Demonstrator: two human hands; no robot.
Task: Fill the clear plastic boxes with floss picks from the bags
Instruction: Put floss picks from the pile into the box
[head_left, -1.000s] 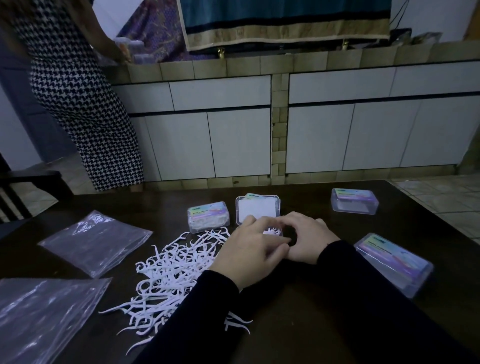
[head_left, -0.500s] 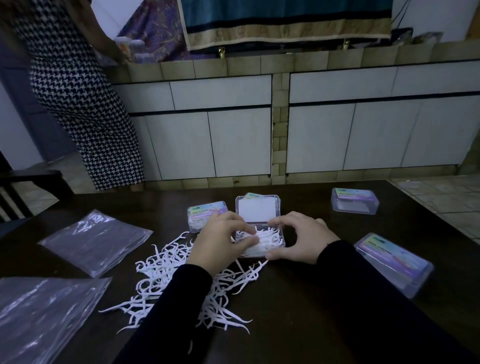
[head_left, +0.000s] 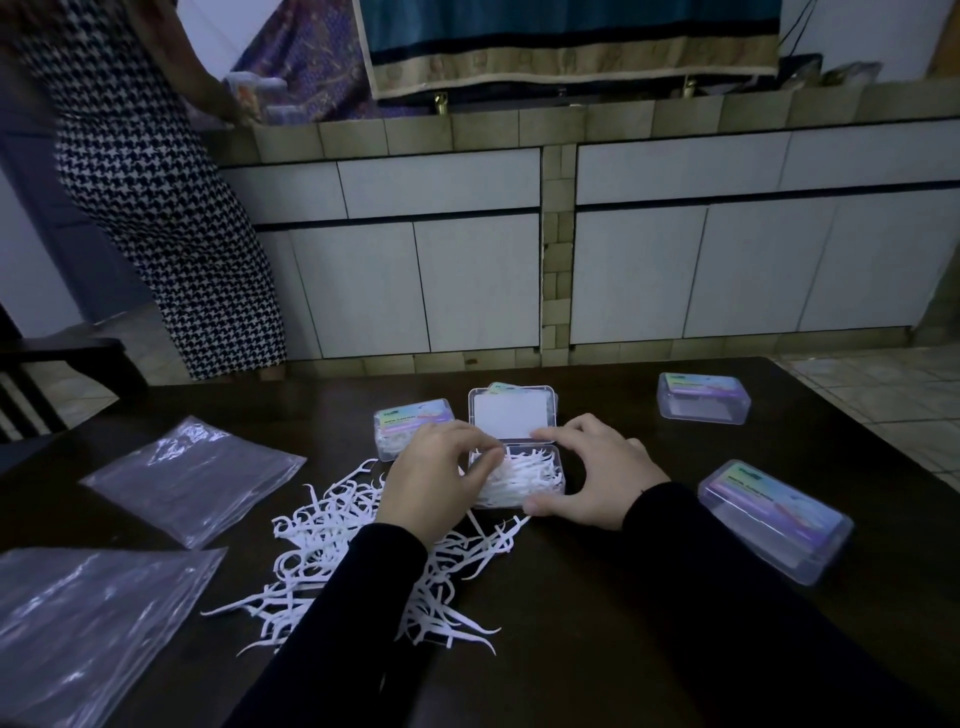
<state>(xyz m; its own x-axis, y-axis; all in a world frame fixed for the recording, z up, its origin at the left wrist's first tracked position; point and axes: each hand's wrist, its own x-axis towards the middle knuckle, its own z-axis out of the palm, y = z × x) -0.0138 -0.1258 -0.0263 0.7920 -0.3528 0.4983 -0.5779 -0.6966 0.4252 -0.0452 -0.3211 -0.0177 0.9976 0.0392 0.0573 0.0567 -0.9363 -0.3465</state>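
Note:
An open clear box (head_left: 556, 470) sits mid-table on the dark table (head_left: 597, 597). Its lid (head_left: 511, 418) stands upright behind it, and white floss picks fill its base. My left hand (head_left: 436, 478) curls over the box's left end, thumb and fingers pinching picks there. My right hand (head_left: 595, 473) grips the box's right side, with the thumb at the front corner and the forefinger at the hinge edge. A loose pile of floss picks (head_left: 332, 540) spreads in front of and left of the box, partly under my left sleeve.
A closed box holding picks (head_left: 410, 423) stands just left of the open one. Two more closed boxes (head_left: 704, 397) (head_left: 774, 519) lie to the right. Two flat plastic bags (head_left: 192, 478) (head_left: 83, 623) lie at the left. A person in a checked dress (head_left: 156, 208) stands beyond the table's far left corner.
My hands, which were together over the box, have spread apart and uncovered the picks inside. The left hand moved to the box's left end. Loose picks now lie nearer the box front.

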